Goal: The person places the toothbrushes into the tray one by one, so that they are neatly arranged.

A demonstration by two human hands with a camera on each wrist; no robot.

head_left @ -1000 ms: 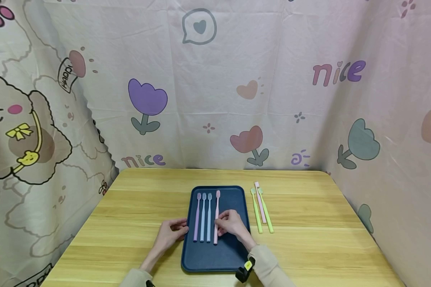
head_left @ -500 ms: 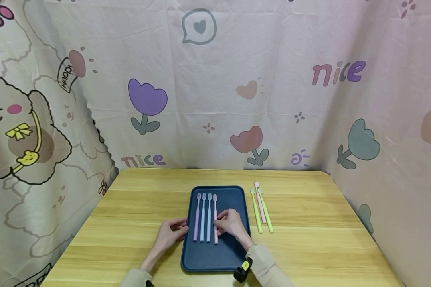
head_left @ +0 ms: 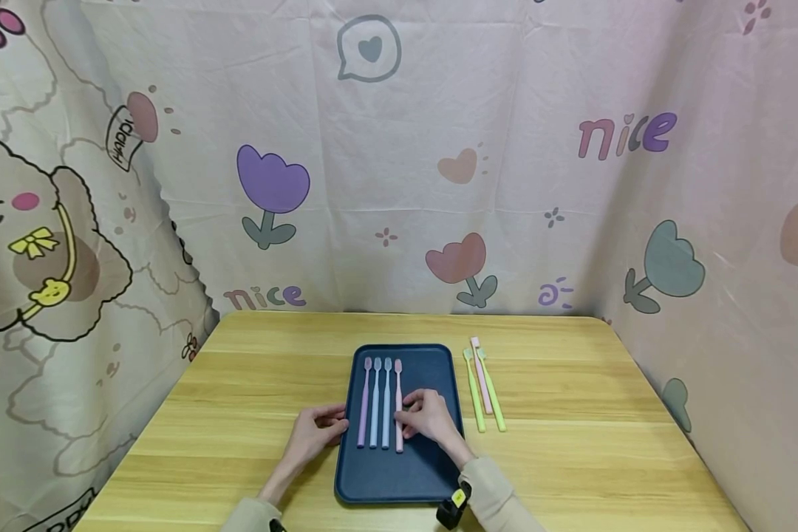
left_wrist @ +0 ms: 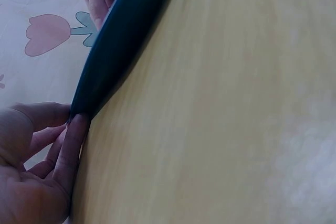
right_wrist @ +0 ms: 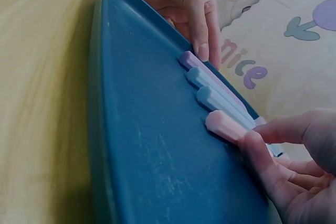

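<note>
On the dark blue tray (head_left: 412, 480) lie a purple toothbrush (head_left: 364, 403), two light blue toothbrushes (head_left: 375, 406) and a pink toothbrush (head_left: 399, 388), side by side with heads at the far end. My right hand (head_left: 432, 419) pinches the pink one around mid-handle; the right wrist view shows thumb and finger on its handle (right_wrist: 224, 125). My left hand (head_left: 311, 437) holds the tray's left edge, with thumb and fingertips meeting at the rim (left_wrist: 84, 95) in the left wrist view.
Right of the tray, two yellow-green toothbrushes (head_left: 475, 391) and another pink toothbrush (head_left: 482, 380) lie close together on the wooden table (head_left: 572, 421). A printed curtain (head_left: 386, 148) hangs behind the table and along both sides.
The held pink toothbrush's head has swung left, bringing it nearly parallel with the blue ones. My right hand has shifted very slightly left; the left hand stays at the tray edge.
</note>
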